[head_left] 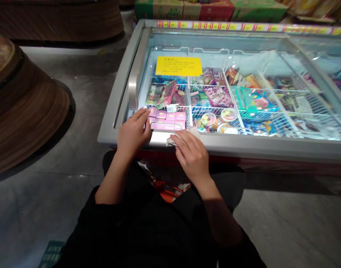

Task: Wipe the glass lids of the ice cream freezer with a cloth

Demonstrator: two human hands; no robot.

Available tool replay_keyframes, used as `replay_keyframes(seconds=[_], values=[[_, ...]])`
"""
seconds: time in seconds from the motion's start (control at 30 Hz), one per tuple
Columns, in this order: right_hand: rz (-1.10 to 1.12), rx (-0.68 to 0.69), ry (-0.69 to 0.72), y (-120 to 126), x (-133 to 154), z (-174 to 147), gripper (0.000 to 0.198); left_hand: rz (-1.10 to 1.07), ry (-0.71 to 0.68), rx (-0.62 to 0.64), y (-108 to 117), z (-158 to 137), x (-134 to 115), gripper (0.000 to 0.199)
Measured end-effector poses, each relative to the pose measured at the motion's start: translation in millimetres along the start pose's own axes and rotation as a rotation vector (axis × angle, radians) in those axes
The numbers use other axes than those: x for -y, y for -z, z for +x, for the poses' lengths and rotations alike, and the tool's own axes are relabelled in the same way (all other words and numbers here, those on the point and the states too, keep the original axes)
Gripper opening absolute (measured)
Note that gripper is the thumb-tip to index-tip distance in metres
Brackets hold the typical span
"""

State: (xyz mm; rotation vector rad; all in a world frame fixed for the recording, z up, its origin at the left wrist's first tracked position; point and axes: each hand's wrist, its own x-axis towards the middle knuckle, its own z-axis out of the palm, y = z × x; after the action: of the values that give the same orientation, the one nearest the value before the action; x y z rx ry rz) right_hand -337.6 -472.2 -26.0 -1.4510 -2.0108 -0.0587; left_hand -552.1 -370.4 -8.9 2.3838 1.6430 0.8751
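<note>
My right hand [193, 158] presses a crumpled white cloth [171, 140] against the front rim of a chest freezer [229, 148]. Its fingers lie over the cloth, which shows at both sides of them. At the left end of the same rim rests my left hand [132, 132], fingers stretched forward and nothing in them. Just beyond it, under the sliding glass lid, are pink boxes [170, 116]. Lidded tubs [208, 119] lie inside, past my right hand. The lid's grey handle [133, 89] rises close to my left fingertips.
Wire baskets in the freezer hold bagged frozen goods [218, 96]. A yellow notice [178, 66] is on the glass. Rounded wooden display stands [33, 111] are at the left. Cartons [206, 10] line the far side. A teal floor sign [50, 254] lies at lower left.
</note>
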Motion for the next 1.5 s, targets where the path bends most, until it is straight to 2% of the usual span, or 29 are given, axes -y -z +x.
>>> replay_keyframes(seconds=[0.1,0.17,0.27,0.37,0.47,0.53,0.63,0.7,0.8,0.97,1.1,1.2,1.3,1.4,1.5], values=[[-0.078,-0.136,-0.111,11.1,-25.0,-11.5,0.045,0.021,0.003,-0.016,-0.8,0.0,-2.9,0.043],[-0.119,-0.157,-0.182,11.9,-27.4,-9.8,0.046,0.034,0.006,-0.026,-1.6,0.2,-4.3,0.043],[-0.116,-0.059,-0.197,1.6,-8.5,2.1,0.05,0.043,-0.001,-0.032,-2.4,0.8,-4.2,0.042],[-0.062,0.087,-0.118,-10.8,16.8,8.8,0.053,0.029,-0.02,-0.032,-2.7,0.8,-1.2,0.042],[-0.026,0.158,-0.046,-9.0,22.9,-1.3,0.055,-0.013,-0.064,-0.025,-2.2,-1.4,3.3,0.042],[-0.025,0.157,-0.042,2.1,12.2,-14.2,0.055,-0.052,-0.1,-0.022,-1.5,-4.9,5.0,0.042],[-0.057,0.086,-0.115,23.2,-16.5,-29.1,0.054,-0.118,-0.146,-0.025,-1.7,-11.2,-0.2,0.042],[-0.09,0.007,-0.202,31.2,-34.5,-29.2,0.054,-0.176,-0.17,-0.025,-4.3,-13.9,-11.4,0.042],[-0.107,-0.079,-0.282,25.9,-47.4,-14.9,0.052,-0.264,-0.219,-0.001,-13.1,-12.9,-37.7,0.044],[-0.07,-0.074,-0.172,5.5,-35.5,1.2,0.048,-0.319,-0.291,0.049,-31.8,-1.7,-74.6,0.047],[-0.054,-0.094,-0.043,21.4,-40.6,-21.6,0.047,-0.319,-0.286,0.048,-38.5,4.2,-81.9,0.046],[-0.093,-0.15,-0.107,41.9,-65.1,-39.4,0.048,-0.289,-0.293,0.091,-43.3,3.2,-82.8,0.049],[-0.132,-0.198,-0.238,50.4,-86.0,-36.7,0.046,-0.207,-0.295,0.106,-50.5,1.5,-85.4,0.051],[-0.106,-0.126,-0.265,41.9,-80.2,-14.9,0.046,-0.174,-0.288,0.074,-55.4,1.8,-89.0,0.052],[-0.039,0.021,-0.192,31.2,-54.0,6.6,0.048,-0.234,-0.297,0.042,-50.7,1.6,-88.8,0.051]])
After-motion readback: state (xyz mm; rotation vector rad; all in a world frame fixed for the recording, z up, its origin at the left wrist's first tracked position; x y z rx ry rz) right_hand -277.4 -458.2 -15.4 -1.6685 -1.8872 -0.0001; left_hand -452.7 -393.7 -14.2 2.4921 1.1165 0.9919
